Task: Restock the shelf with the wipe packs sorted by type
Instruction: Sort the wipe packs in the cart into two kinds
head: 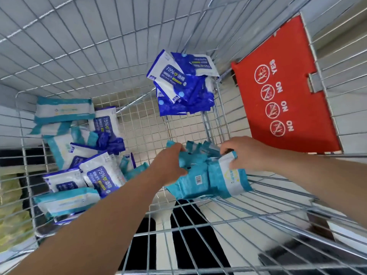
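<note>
Hands first: both are down inside a wire shopping cart, closed around the same stack of teal wipe packs. The left hand clamps the stack's left end, fingers curled over the top, and the right hand pinches the top of the rightmost pack, the one with the white panel. How many packs are in that stack is hard to say, since the edges blur together and the hands cover the upper parts.

A bunch of dark blue wipe packs sits apart at the far end of the cart, leaning against the wire; "75%" reads on one label, the rest of the print is too small. Over on the left there's a mixed heap of teal and blue packs jumbled on each other, with several half buried and the lowest ones cut off by the wire bars.

The red flap on the right has round no/yes pictograms, too blurry to make out. No shelf shows anywhere in view.
</note>
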`<state>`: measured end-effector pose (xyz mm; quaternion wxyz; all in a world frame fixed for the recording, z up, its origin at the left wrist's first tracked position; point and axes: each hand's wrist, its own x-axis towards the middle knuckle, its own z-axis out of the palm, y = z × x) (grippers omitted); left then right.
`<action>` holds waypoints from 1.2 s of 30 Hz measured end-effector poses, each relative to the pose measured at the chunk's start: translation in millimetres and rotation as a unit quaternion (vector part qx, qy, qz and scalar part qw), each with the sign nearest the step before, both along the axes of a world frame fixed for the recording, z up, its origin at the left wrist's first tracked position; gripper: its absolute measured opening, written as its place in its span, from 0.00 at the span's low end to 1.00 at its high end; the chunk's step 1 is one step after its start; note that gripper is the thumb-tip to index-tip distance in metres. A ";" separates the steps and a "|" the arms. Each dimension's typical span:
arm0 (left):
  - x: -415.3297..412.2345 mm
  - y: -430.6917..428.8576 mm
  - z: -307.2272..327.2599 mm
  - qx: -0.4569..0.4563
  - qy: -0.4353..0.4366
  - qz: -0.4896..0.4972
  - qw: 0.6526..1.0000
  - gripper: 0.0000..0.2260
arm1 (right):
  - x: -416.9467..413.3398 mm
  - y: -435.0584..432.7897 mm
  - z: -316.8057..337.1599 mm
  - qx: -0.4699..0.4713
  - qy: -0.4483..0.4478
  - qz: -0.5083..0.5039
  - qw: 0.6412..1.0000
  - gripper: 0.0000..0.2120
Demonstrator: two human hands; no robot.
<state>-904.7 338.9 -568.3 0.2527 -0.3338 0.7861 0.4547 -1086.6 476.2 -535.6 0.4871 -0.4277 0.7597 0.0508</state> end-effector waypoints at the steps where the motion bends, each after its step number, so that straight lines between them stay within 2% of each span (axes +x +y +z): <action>1: -1.2 1.1 -3.4 -0.014 -0.008 -0.003 1.000 0.22 | 2.0 1.9 -3.4 -0.002 0.008 0.014 1.000 0.17; 4: -5.9 2.7 -11.0 -0.032 -0.028 0.005 0.999 0.28 | 7.0 4.7 -10.8 -0.014 0.040 0.037 0.998 0.17; 8: -8.1 3.6 -13.8 -0.079 -0.049 -0.011 0.996 0.33 | 10.7 5.7 -14.9 -0.028 0.077 0.081 0.993 0.21; 12: -4.5 -4.2 -4.8 -0.121 -0.046 -0.041 0.991 0.37 | 11.5 -7.2 -6.8 -0.070 0.089 0.071 0.991 0.20; 17: 16.3 -25.4 31.8 -0.174 -0.006 -0.086 0.981 0.24 | 34.7 -42.7 15.5 -0.117 0.088 0.043 0.988 0.23; 21: 63.3 -56.0 61.4 -0.255 -0.001 -0.123 0.959 0.20 | 81.1 -75.9 26.8 -0.169 0.065 0.052 0.982 0.22; 26: 153.7 -97.7 68.3 -0.286 -0.076 -0.175 0.939 0.14 | 150.4 -115.6 16.4 -0.184 0.035 0.117 0.975 0.19; 30: 201.4 -117.9 60.9 -0.281 -0.140 -0.191 0.930 0.17 | 194.2 -134.9 -5.2 -0.194 0.011 0.109 0.975 0.16; 34: 215.8 -130.6 42.1 -0.272 -0.142 -0.124 0.944 0.20 | 217.9 -146.9 -19.2 -0.201 0.011 0.054 0.978 0.29; 36: 215.5 -135.2 33.6 -0.267 -0.134 -0.115 0.947 0.19 | 224.7 -152.7 -24.8 -0.206 0.027 0.015 0.978 0.31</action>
